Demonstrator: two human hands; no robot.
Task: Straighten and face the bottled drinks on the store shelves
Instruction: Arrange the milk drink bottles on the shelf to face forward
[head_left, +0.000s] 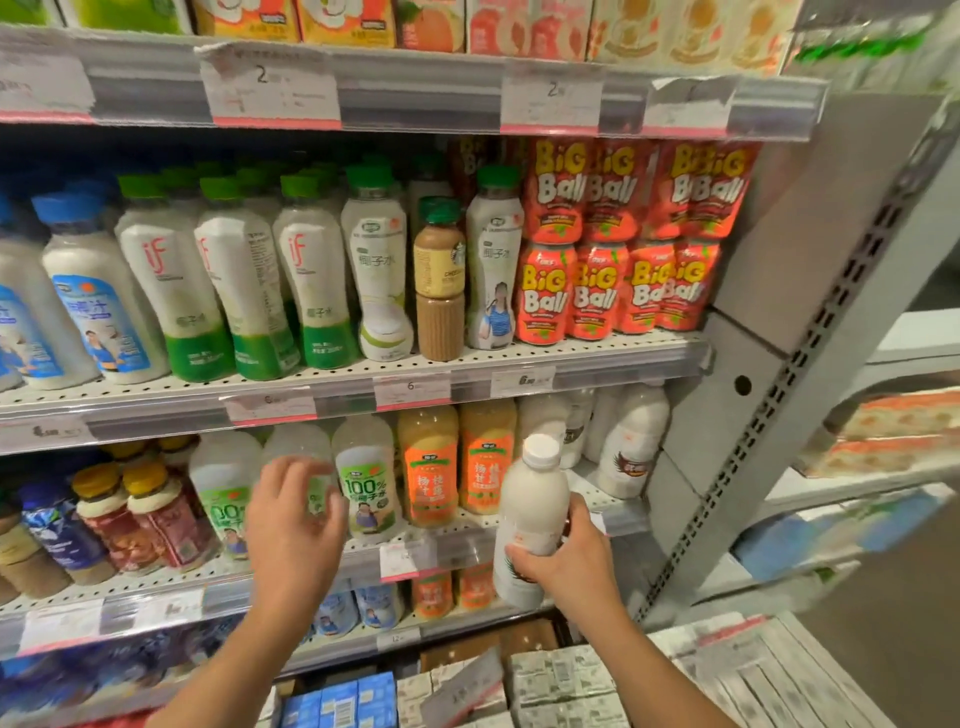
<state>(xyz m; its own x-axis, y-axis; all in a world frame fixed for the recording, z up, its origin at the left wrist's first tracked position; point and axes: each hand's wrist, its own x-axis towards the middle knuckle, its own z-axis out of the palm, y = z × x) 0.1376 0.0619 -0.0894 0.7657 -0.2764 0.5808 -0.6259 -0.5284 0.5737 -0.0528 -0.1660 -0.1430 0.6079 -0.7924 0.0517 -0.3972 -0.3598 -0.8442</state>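
Now R hand (566, 558) grips 1 milky white-capped bottle (530, 519), upright; L hand (291, 519) fingers loose by 2 orange bottles (428, 465).

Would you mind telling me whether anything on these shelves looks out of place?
Yes: a short brown coffee bottle stands alone among the tall white coconut water bottles on the middle shelf, breaking their row. A white bottle is off the shelf, in the right hand.

White-capped milky bottle (530, 514); 2 orange-labelled bottles (428, 465); red, yellow-lettered Big Ball bottles (545, 291).
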